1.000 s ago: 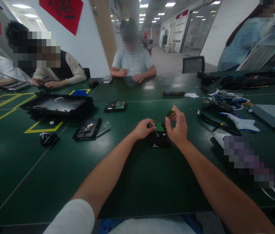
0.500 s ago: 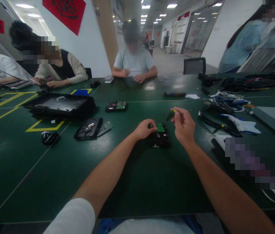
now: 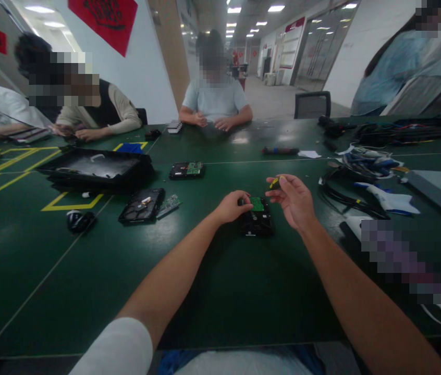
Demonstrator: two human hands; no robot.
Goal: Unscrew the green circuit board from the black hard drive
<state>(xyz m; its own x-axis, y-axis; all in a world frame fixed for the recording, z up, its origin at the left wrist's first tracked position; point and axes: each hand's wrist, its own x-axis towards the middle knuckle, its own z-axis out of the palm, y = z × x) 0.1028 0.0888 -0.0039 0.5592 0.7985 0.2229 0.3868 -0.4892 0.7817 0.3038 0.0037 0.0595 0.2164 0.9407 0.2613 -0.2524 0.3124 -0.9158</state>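
My left hand (image 3: 230, 207) has its fingers closed on the black drive (image 3: 257, 223); my right hand's (image 3: 297, 202) pinch a yellow-and-black tool (image 3: 274, 183) nearby.

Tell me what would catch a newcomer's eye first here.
The bare hands at the middle of the green table stand out first: the left hand holds a black device, and the right hand holds a yellow-and-black tool just right of it. Next comes the bright red wall hanging at upper left, above the black tray.
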